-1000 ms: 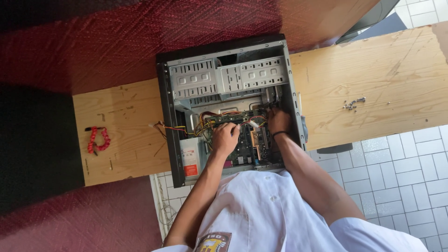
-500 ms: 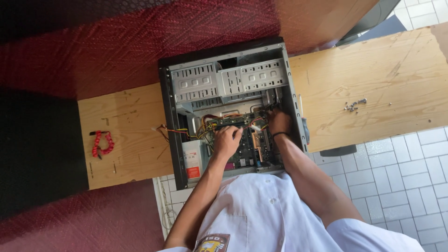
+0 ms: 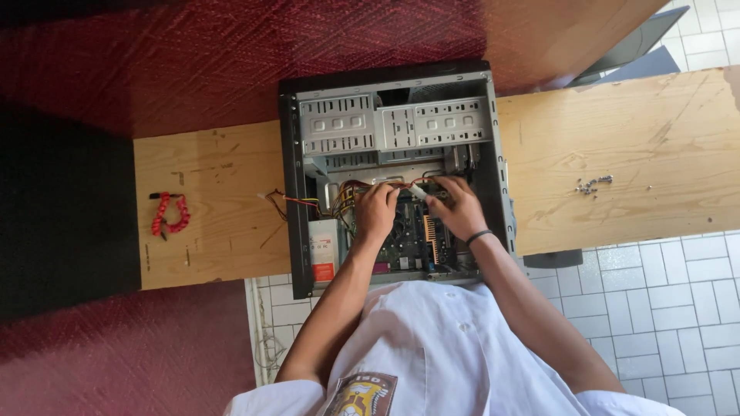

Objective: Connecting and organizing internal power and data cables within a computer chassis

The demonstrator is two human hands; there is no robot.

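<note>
Inside the open computer case lying on the worktop, a white connector is pinched between the left hand and right hand, best kept square while the coloured wires stay slack.

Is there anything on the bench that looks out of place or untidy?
A few things. Small screws lie loose on the bare wooden bench, right of the open computer case. A coloured wire bundle spills out over the case's left wall. Nothing looks broken.
</note>
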